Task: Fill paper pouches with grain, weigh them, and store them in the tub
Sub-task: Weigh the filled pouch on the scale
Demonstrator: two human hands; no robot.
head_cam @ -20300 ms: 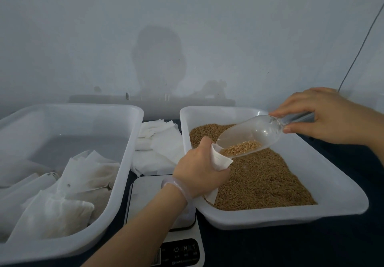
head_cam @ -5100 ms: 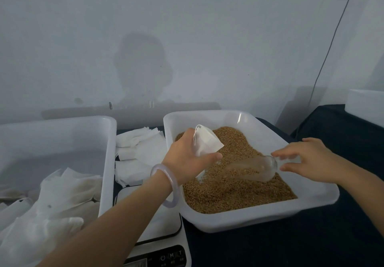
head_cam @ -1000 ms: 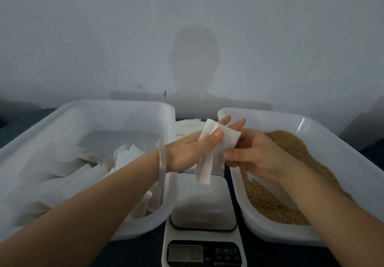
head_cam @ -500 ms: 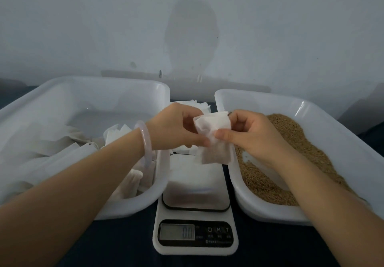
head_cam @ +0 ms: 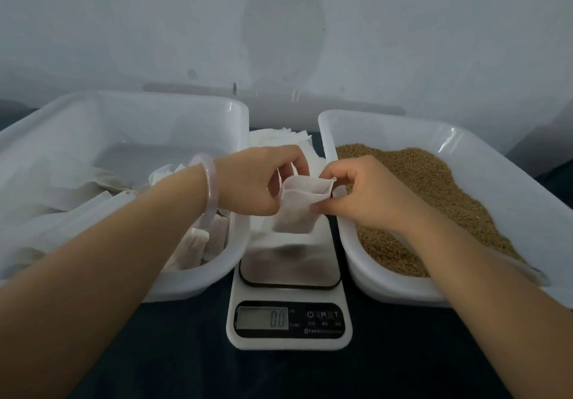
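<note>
Head view, single camera, looking down at the bench.

The left hand (head_cam: 263,181) has its fingers curled; thumb and fingertips pinch the left side of a small white paper pouch (head_cam: 297,212) near its top. The right hand (head_cam: 362,193) is likewise curled, with thumb and forefinger pinching the pouch's upper right corner and right edge. Both hands hold the same pouch, and neither holds anything else. A pale bracelet (head_cam: 208,193) sits on the left wrist.

The pouch hangs upright between the two hands, above the rear part of the scale's platform. A crease runs across it just below the top edge. Its lower edge appears clear of the platform. Contents cannot be seen through the paper.

The scale (head_cam: 290,266) stands on the dark table cover (head_cam: 186,355) between the two tubs, and its display (head_cam: 263,318) reads zero.

The left tub (head_cam: 155,96), white plastic, holds a loose heap of white pouches (head_cam: 93,190) toward its near and left side. The right tub (head_cam: 403,121), also white, holds brown grain (head_cam: 434,187) piled across most of its floor. The right forearm crosses over its near corner.

A stack of flat white pouches (head_cam: 279,136) lies behind the scale, between the tubs, partly hidden by the hands. A grey wall (head_cam: 434,41) stands behind, with the person's shadow on it.
</note>
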